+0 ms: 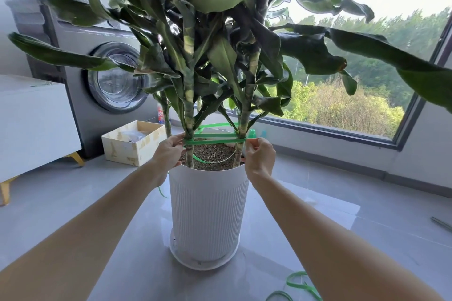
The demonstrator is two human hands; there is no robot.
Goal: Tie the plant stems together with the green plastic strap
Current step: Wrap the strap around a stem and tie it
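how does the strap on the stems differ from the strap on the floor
The strap on the stems is taut and straight, in several bands; the strap on the floor lies slack in loose curls. The left hand and right hand pinch the first; neither holds the second. Both are green and flat.

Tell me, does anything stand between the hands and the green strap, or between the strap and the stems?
Nothing visible does. The left hand holds the green strap at the left stem, the right hand pinches it beside the right stem, and the strap lies against both stems.
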